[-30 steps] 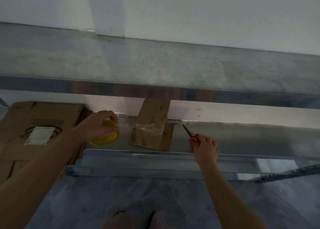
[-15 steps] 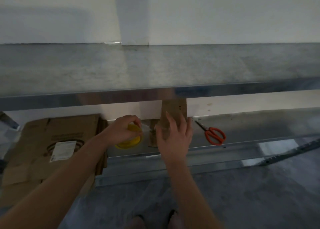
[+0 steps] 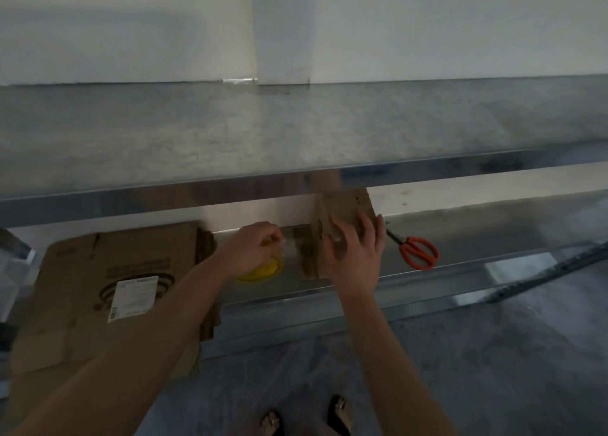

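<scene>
Single view, head-worn, wide-angle. The lens sits above and in front of a metal rack and faces forward and down toward the wall (image 3: 427, 24).

- **Shelves:** the upper shelf (image 3: 296, 132) fills the middle band, seen from above. The lower shelf (image 3: 493, 238) shows beneath its front edge.
- **Arms and hands:** both forearms enter from the bottom edge. The left hand (image 3: 253, 248) on the yellow roll (image 3: 260, 271) and the right hand (image 3: 355, 258) on the cardboard piece (image 3: 345, 205) sit near, at frame centre.
- **Below the lens:** the floor (image 3: 493, 369) and feet (image 3: 339, 409) are at bottom centre.
- **Roll:** shelf edges slope up toward the right.
</scene>
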`<action>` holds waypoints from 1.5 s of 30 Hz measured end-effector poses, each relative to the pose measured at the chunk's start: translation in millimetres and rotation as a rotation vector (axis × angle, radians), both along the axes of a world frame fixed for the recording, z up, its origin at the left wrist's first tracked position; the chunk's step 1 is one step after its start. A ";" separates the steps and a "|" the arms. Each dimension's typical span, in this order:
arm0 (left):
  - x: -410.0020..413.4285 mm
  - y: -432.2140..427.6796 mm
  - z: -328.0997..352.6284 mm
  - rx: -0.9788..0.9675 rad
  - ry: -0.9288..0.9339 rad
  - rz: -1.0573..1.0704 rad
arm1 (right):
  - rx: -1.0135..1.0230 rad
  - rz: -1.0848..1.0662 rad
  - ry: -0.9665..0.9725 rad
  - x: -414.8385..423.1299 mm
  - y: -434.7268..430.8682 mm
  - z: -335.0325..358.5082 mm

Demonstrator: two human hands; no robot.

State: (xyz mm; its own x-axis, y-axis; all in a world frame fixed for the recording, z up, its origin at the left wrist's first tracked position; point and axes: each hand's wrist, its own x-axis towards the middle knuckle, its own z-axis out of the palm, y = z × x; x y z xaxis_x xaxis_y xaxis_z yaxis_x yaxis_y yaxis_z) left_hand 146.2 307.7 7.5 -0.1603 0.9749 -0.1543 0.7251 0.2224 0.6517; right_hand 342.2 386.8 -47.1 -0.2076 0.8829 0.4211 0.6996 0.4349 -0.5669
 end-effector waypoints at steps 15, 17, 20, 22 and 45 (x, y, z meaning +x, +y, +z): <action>-9.4 -38.9 -12.0 0.097 -0.017 -0.035 | 0.229 0.346 -0.265 17.4 -26.9 29.6; -5.1 -41.7 -10.9 0.144 0.016 -0.067 | 0.095 0.439 -0.211 4.9 -48.1 33.7; 3.9 -48.1 -10.7 0.213 0.094 -0.129 | -0.351 0.478 -0.149 -13.2 -62.2 29.6; 7.5 -54.3 -14.4 0.258 0.176 -0.157 | -0.632 0.493 -0.074 -21.1 -58.1 25.7; 2.0 -46.0 -119.2 -0.045 0.212 0.190 | -0.678 0.264 -0.141 -24.7 -63.2 -58.4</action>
State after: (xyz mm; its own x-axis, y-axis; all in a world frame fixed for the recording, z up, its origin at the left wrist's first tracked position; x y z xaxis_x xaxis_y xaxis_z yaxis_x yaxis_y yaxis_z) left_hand 148.2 261.7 -111.7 -0.3730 0.9171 -0.1406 0.7868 0.3929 0.4759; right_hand 317.5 323.6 -105.5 -0.4610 0.8530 -0.2448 0.7060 0.1854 -0.6835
